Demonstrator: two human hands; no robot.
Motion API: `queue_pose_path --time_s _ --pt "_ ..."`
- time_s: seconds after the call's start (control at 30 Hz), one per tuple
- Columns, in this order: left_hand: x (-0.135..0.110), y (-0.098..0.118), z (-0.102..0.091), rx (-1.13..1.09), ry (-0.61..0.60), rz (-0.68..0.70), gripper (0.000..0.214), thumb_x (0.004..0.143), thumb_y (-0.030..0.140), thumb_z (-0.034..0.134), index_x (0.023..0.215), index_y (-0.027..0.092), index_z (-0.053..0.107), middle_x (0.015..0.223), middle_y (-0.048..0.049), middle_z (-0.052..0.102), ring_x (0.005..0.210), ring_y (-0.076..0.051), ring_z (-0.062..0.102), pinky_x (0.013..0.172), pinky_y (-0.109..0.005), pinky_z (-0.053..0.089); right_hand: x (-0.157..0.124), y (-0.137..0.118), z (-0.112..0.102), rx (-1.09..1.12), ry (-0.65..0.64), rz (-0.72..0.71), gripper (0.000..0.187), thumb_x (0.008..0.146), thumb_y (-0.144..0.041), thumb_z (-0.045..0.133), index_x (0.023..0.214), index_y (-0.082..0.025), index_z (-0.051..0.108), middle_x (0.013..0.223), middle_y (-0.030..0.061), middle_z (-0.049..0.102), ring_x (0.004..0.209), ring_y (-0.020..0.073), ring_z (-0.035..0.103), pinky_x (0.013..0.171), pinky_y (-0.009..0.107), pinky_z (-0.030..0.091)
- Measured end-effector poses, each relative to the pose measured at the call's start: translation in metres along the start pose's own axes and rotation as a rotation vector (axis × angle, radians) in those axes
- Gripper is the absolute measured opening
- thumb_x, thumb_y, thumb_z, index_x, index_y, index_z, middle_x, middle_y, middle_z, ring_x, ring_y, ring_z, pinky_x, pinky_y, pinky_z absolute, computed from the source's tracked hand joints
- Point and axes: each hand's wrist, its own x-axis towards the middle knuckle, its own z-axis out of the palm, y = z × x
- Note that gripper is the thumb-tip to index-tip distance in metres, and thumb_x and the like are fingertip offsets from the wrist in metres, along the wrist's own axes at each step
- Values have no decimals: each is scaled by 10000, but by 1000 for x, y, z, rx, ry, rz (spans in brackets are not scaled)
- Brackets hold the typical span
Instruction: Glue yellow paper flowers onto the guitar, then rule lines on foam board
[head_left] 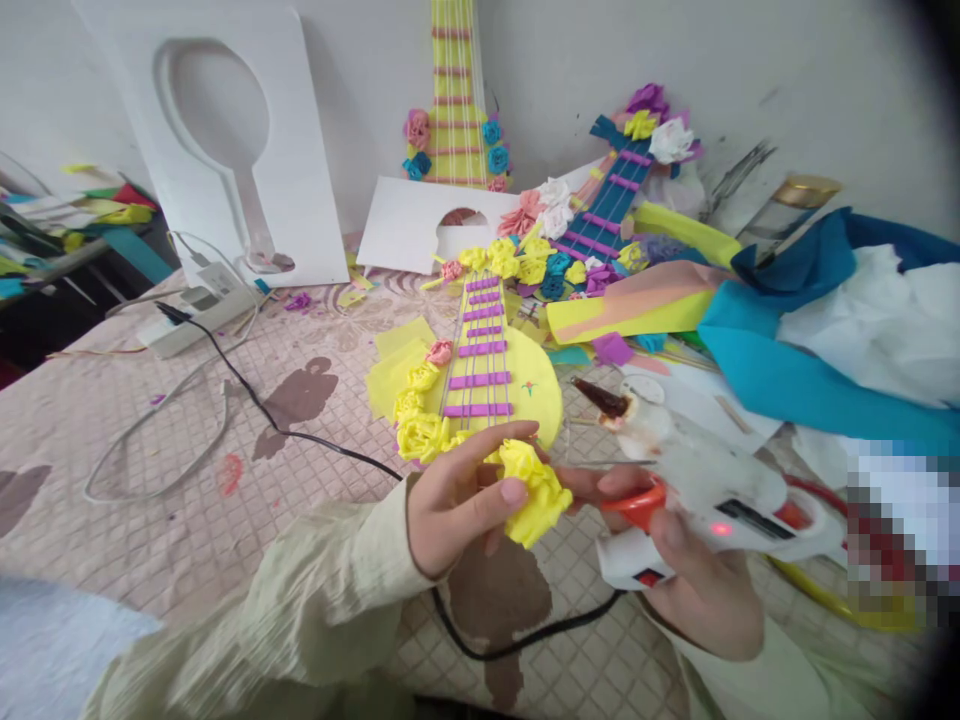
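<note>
My left hand (457, 500) pinches a crumpled yellow paper flower (534, 492) between thumb and fingers, just in front of a yellow paper guitar (525, 385) with purple frets and yellow flowers along its left edge. My right hand (694, 580) grips a white hot glue gun (705, 490), with a finger on the orange trigger. Its dark nozzle points up and left, above the flower. The gun's red light is lit, and its black cord (517, 640) loops under my hands.
A white power strip (199, 310) with cables lies at the left. Two more decorated paper guitars (611, 200) lean by the wall beside white foam boards (225, 140). Blue, white and yellow paper sheets (825, 330) pile up at the right on the patterned cloth (150, 450).
</note>
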Motion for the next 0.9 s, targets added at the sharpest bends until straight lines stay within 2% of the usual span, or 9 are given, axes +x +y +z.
queue_pose_path --time_s 0.1,0.2,0.33,0.43,0.57,0.63,0.7,0.8,0.9 --pt "-9 5 5 65 -1 54 412 796 323 549 1188 232 462 1049 -100 546 603 -108 574 379 -157 415 -5 -2 1 20 42 69 192 821 -420 530 950 -317 628 976 19 638 960 258 566 905 447 405" --pt "-13 7 6 268 61 189 399 773 257 583 1154 214 472 973 -85 555 715 -148 589 466 -180 474 -9 -5 1 48 -30 82 208 831 -437 504 969 -339 625 1001 17 631 1022 271 533 939 482 367" --pt "-13 3 5 431 201 417 442 716 170 636 1088 243 408 1016 -55 539 779 -142 578 499 -167 467 -7 -8 -1 128 -166 93 244 864 -424 450 1043 -349 599 1113 11 580 1053 240 516 914 424 421" --pt "-12 1 5 449 249 516 319 763 124 569 1003 247 399 1098 -51 524 848 -141 577 566 -188 483 -7 -6 -4 188 -207 128 258 875 -415 437 1076 -349 583 1172 4 541 1099 213 478 933 360 411" --pt "-13 5 7 499 115 454 84 849 191 438 907 178 497 1107 -108 542 1040 -222 514 715 -277 489 -6 1 -5 196 -188 107 264 880 -394 430 1087 -317 575 1243 27 479 1206 206 334 1000 353 304" --pt "-14 7 8 381 60 375 184 849 315 453 942 164 499 1121 -131 537 1023 -241 525 728 -309 492 -5 2 -5 196 -175 86 267 881 -397 424 1092 -320 569 1249 27 471 1211 205 326 1012 363 274" --pt "-14 7 7 268 27 304 339 763 414 571 972 164 477 1149 -140 520 974 -244 551 738 -328 492 -5 3 -6 182 -179 73 265 882 -398 422 1091 -328 567 1241 28 480 1202 213 344 1015 385 261" --pt "-13 6 6 244 27 239 409 635 300 726 924 178 464 1135 -108 531 937 -213 570 757 -296 485 -8 3 -7 116 -215 83 271 877 -402 427 1106 -347 562 1261 28 461 1196 237 355 1007 423 267" --pt "-12 5 5 194 27 220 327 681 192 686 913 187 456 1121 -84 539 929 -178 576 756 -262 484 -10 0 -9 27 -233 116 312 854 -452 446 1115 -336 571 1299 38 416 1199 283 346 989 473 289"
